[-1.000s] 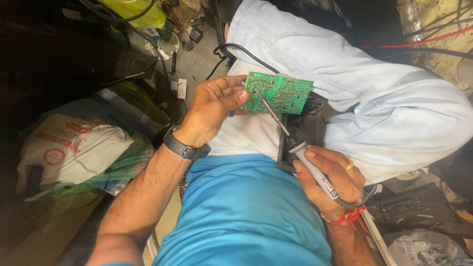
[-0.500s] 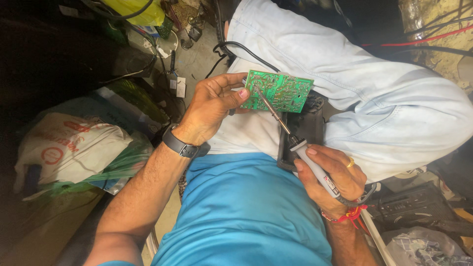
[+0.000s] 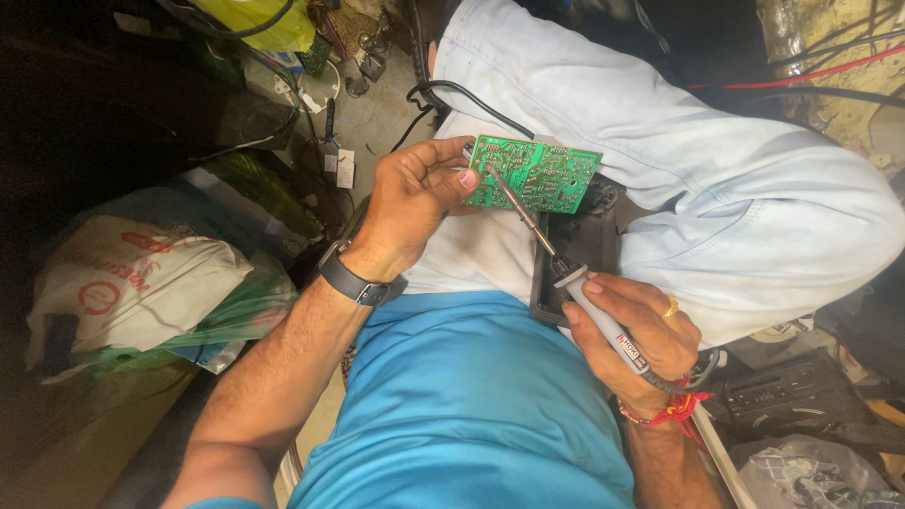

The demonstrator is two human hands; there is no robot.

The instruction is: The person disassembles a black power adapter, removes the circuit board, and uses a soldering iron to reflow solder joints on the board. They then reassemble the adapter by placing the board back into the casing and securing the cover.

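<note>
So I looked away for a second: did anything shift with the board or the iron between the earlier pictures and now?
Almost nothing. The left hand still grips the green circuit board by its edge, and the right hand still holds the soldering iron, tip at the board's left end. Nothing was picked up or released.

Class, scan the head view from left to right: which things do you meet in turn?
White bag → black wristwatch → left hand → green circuit board → right hand gripping the soldering iron.
</note>
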